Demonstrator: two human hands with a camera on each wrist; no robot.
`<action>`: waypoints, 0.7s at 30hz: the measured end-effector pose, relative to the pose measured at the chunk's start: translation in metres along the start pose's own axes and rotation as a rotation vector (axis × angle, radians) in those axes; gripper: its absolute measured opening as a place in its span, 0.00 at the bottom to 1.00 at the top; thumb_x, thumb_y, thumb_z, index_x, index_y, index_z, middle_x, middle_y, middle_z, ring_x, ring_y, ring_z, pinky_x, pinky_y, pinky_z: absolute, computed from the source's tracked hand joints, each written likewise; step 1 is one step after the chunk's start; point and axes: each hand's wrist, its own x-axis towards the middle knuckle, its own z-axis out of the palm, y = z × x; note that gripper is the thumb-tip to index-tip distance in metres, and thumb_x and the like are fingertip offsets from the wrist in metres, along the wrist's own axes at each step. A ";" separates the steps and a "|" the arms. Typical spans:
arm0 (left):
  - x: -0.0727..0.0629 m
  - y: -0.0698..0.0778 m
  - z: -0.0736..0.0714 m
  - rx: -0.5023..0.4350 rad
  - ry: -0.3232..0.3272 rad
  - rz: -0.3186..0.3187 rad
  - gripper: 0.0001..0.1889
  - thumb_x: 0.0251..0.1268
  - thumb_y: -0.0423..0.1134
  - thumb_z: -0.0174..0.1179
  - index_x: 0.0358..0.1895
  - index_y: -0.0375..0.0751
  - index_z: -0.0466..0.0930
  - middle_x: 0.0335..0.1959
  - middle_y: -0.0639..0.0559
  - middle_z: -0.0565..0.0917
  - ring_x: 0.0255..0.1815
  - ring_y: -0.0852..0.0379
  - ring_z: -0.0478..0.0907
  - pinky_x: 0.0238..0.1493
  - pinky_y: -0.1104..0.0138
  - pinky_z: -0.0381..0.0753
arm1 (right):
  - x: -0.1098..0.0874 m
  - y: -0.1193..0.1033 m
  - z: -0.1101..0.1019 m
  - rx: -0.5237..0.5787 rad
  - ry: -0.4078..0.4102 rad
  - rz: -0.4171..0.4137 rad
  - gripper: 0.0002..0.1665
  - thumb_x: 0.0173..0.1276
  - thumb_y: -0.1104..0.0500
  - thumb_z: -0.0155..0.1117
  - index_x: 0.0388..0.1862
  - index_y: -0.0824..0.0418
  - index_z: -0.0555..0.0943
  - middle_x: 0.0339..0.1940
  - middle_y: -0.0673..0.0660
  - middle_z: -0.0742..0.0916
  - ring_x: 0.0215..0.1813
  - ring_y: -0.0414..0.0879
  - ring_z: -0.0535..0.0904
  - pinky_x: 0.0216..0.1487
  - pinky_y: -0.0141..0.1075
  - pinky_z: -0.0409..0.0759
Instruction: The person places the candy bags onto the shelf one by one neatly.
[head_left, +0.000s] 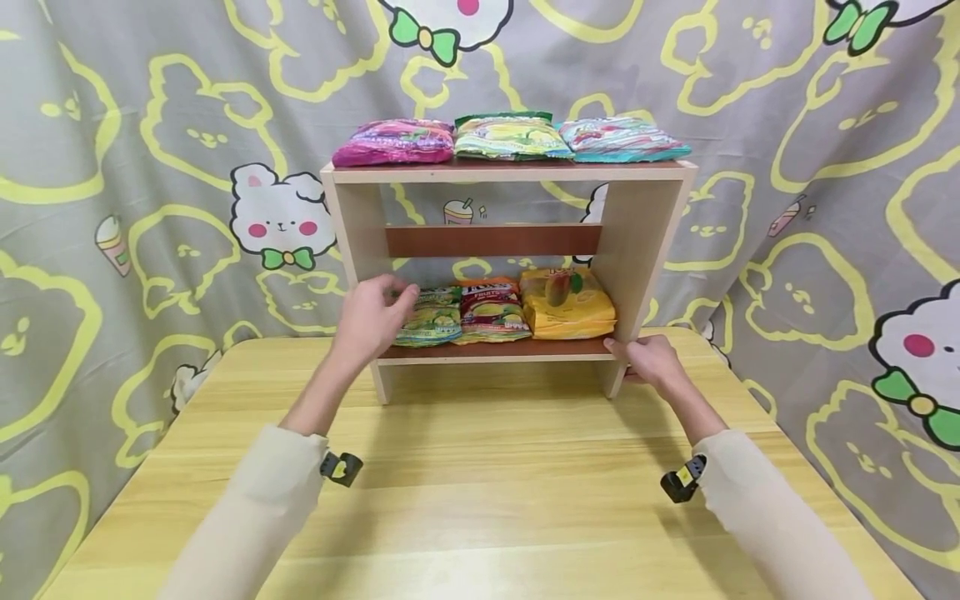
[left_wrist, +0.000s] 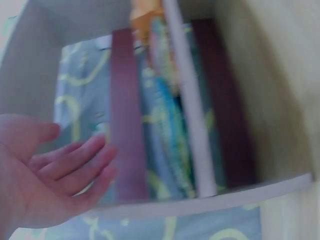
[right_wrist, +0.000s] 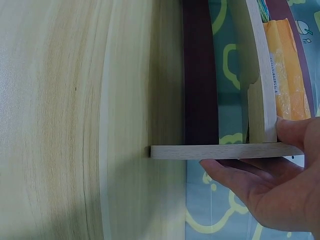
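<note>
A small wooden shelf (head_left: 510,173) stands on the table, candy bags on both its levels. My right hand (head_left: 652,360) grips the shelf's right side panel near the lower board; in the right wrist view its thumb lies inside the panel and the fingers (right_wrist: 232,177) outside. Relaxed and holding nothing, my left hand (head_left: 375,312) is raised at the shelf's left side, overlapping a green and yellow candy bag (head_left: 431,321) in the head view. Beside that bag lie a dark red fruit candy bag (head_left: 491,312) and an orange-yellow bag with a mango picture (head_left: 570,304).
On the top board lie a pink-purple bag (head_left: 397,142), a green and yellow bag (head_left: 513,137) and a teal, red-striped bag (head_left: 622,139). A grey patterned curtain (head_left: 187,142) hangs behind the light wooden table (head_left: 495,467).
</note>
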 end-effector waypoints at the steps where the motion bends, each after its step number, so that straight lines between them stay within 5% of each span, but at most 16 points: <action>1: -0.001 0.000 -0.006 0.007 -0.032 -0.008 0.21 0.78 0.51 0.53 0.42 0.34 0.85 0.34 0.40 0.90 0.37 0.44 0.87 0.30 0.59 0.81 | 0.000 0.000 0.000 -0.002 0.000 0.001 0.45 0.73 0.38 0.59 0.68 0.76 0.70 0.67 0.75 0.77 0.63 0.61 0.80 0.61 0.51 0.83; 6: -0.005 -0.010 -0.030 0.114 -0.259 -0.063 0.27 0.79 0.52 0.50 0.26 0.37 0.86 0.25 0.44 0.89 0.34 0.48 0.83 0.29 0.64 0.72 | -0.001 0.000 0.001 0.012 -0.005 0.004 0.45 0.73 0.38 0.58 0.69 0.76 0.70 0.68 0.75 0.76 0.66 0.64 0.78 0.61 0.51 0.82; 11: -0.012 -0.024 -0.039 0.269 -0.448 -0.153 0.27 0.79 0.54 0.50 0.33 0.33 0.83 0.26 0.44 0.85 0.32 0.50 0.80 0.31 0.62 0.74 | -0.002 0.000 -0.001 0.013 -0.006 0.002 0.45 0.73 0.38 0.58 0.68 0.77 0.70 0.68 0.75 0.76 0.67 0.64 0.78 0.60 0.51 0.83; 14: -0.015 -0.037 -0.033 0.290 -0.462 -0.170 0.29 0.79 0.55 0.50 0.52 0.26 0.78 0.45 0.32 0.84 0.48 0.37 0.82 0.46 0.51 0.81 | -0.002 0.001 -0.002 0.010 -0.006 0.000 0.45 0.73 0.38 0.58 0.69 0.77 0.70 0.68 0.76 0.76 0.67 0.65 0.78 0.60 0.50 0.83; 17: -0.017 -0.057 -0.021 0.181 -0.412 -0.175 0.35 0.80 0.55 0.49 0.72 0.25 0.62 0.67 0.25 0.72 0.69 0.28 0.69 0.64 0.40 0.73 | -0.001 0.001 -0.002 0.011 0.000 -0.004 0.45 0.73 0.38 0.58 0.68 0.76 0.70 0.68 0.75 0.76 0.66 0.64 0.78 0.59 0.50 0.84; 21: -0.020 -0.079 -0.006 0.023 -0.342 -0.191 0.36 0.81 0.52 0.47 0.80 0.33 0.49 0.76 0.27 0.62 0.72 0.27 0.65 0.68 0.38 0.70 | 0.000 0.000 0.000 0.015 0.004 0.001 0.44 0.73 0.38 0.59 0.67 0.75 0.72 0.67 0.75 0.77 0.66 0.63 0.79 0.58 0.50 0.84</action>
